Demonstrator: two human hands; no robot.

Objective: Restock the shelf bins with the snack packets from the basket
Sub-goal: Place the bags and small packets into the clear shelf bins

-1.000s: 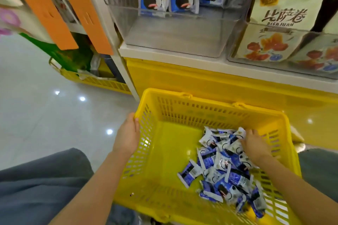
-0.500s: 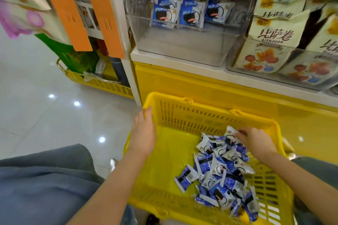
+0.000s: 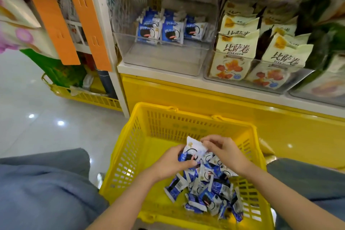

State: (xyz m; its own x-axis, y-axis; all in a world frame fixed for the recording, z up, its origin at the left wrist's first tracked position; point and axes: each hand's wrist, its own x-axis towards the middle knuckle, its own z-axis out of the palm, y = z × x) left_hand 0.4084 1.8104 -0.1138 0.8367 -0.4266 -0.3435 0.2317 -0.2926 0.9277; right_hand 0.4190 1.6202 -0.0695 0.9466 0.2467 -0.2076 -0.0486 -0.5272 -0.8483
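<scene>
Gathering stage, by my read: both hands are down in the yellow slotted plastic basket (image 3: 130,145), not yet up at the shelf. Left hand (image 3: 173,164) grips a small blue-and-white foil snack packet (image 3: 195,148), fingers curled round it (maybe more than one stacked, can't tell). Right hand (image 3: 224,149) pinches the same packet's top edge w/ thumb + fingertips. The packet sits just above the loose pile of matching packets (image 3: 209,192) heaped toward the basket's right side.

Progress: early, prob. The clear acrylic shelf bin (image 3: 162,59) straight ahead holds only one row of blue packets (image 3: 162,31), standing at its back. The basket pile is still big, so most of the job is left.

Around: the next bin to the right is packed w/ cream pillow bags w/ orange print (image 3: 237,48). Two orange plastic strips (image 3: 89,18) hang left of the shelf post, w/ a second yellow basket (image 3: 84,96) on the tiled floor below. Grey trouser knees (image 3: 37,183) flank the basket.

In the way: only the bin's raised front wall, to be cleared going in; nothing else btwn basket and bin that I can see.
</scene>
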